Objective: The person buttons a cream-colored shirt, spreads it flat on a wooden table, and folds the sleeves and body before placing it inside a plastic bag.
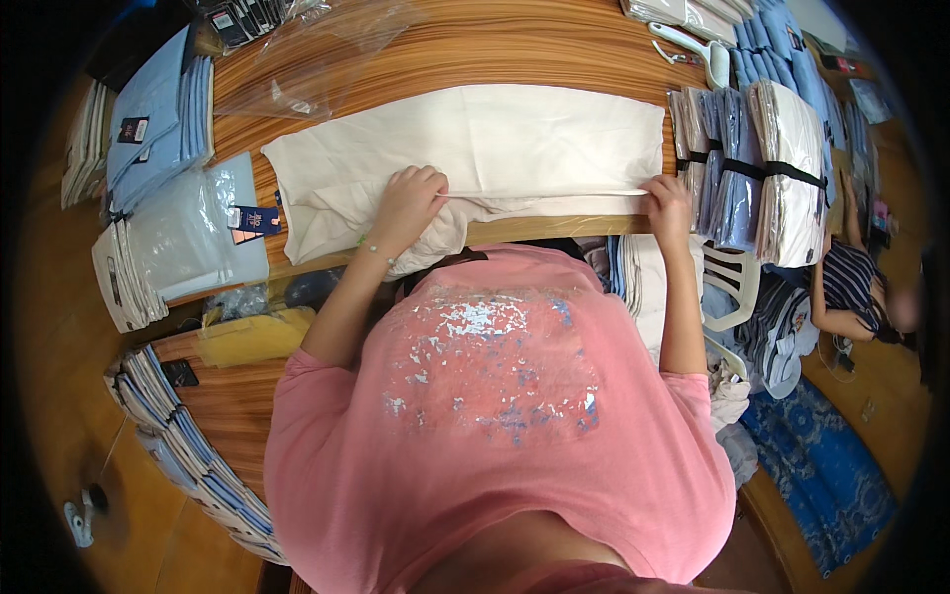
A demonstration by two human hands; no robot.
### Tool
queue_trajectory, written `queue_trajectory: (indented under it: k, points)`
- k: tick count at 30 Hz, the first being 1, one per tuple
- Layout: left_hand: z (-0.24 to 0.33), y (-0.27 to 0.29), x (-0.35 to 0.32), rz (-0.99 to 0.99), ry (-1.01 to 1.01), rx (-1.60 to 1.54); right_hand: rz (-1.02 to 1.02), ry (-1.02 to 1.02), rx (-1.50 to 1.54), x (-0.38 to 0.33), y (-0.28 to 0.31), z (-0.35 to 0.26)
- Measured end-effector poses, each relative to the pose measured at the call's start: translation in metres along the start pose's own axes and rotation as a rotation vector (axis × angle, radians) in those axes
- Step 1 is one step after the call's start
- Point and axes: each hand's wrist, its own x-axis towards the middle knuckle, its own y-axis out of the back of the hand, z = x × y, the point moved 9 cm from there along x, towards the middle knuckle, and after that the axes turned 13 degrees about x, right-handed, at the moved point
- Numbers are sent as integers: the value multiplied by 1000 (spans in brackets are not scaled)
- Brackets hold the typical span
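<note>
A cream garment (515, 134) lies spread across the wooden table in front of me, its near edge partly folded and bunched at the left. Its exact kind I cannot make out. My left hand (408, 206) pinches the near edge left of the middle, fingers closed on the fabric. Out at the right end, my right hand (668, 208) grips the same edge between thumb and fingers. Between the two hands the edge runs nearly straight. Some loose fabric hangs over the table's front edge below my left hand.
Folded blue shirts (158, 129) and clear-wrapped garments (203, 233) sit at the left. Banded bundles (727, 163) stand close to my right hand. A clear plastic bag (307, 69) and a white handled tool (705, 51) lie farther back. Another person (856, 287) is at far right.
</note>
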Motion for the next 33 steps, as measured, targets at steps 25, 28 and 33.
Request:
queue_trajectory:
  k: [25, 28, 33]
  points:
    - [12, -20, -14, 9, -71, -72, 122, -547, -136, 104, 6, 74]
    - [11, -21, -15, -9, -72, -74, 288, -402, -88, 94, 7, 74]
    - [8, -19, -17, -29, -65, -93, 157, -425, -104, 78, -14, 61]
